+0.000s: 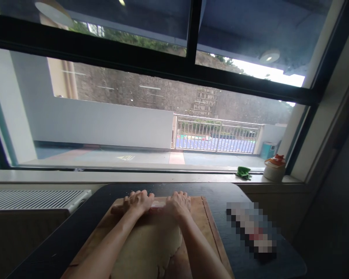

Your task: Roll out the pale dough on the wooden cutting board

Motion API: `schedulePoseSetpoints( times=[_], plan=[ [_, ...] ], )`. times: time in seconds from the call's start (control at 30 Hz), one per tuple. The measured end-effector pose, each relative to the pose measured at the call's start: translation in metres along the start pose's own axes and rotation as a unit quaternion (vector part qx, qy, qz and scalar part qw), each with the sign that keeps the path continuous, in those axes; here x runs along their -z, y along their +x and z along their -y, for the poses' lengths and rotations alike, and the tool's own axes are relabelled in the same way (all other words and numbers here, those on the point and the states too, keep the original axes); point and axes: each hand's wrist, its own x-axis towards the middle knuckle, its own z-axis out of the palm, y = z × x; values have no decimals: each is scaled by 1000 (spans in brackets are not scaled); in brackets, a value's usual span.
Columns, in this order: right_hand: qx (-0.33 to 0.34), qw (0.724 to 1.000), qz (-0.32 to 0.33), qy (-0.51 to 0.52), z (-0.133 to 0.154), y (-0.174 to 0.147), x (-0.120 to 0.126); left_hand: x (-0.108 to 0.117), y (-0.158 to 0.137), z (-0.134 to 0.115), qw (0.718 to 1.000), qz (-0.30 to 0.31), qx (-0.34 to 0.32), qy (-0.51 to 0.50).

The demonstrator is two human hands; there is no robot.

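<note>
A pale, flattened sheet of dough [145, 244] lies on a wooden board [212, 240], its right and lower edges ragged and cracked. Across its far end runs a rolling pin [116, 209], whose left end sticks out and whose middle shows between my hands. My left hand [138, 201] is closed over the pin on the left side. Gripping it further right is my right hand [178, 204]. Fingers of both hands curl over the far side and are partly hidden. My forearms cover parts of the dough and board.
The board rests on a dark table [229, 193] before a window sill [163, 177]. A pixelated object [253, 230] lies on the table at right. A green crumpled thing [243, 173] and a white pot [274, 170] stand on the sill; a radiator [37, 199] is at left.
</note>
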Motion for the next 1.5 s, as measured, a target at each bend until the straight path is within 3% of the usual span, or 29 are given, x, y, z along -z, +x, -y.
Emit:
schedulePoseSetpoints(
  times=[0.2,0.63,1.2,1.5],
  plan=[
    [-4,1000,13,0,-1,9,-4,-1,5,-2,1000,1,7,-1],
    [-13,999,37,10,-6,49,-12,-12,48,-6,1000,9,-22,-13],
    [-8,1000,-3,9,0,7,-3,-10,12,2,1000,-8,1,-7],
    [-14,1000,13,6,-2,23,-6,-12,27,-2,1000,2,5,-8]
  ],
)
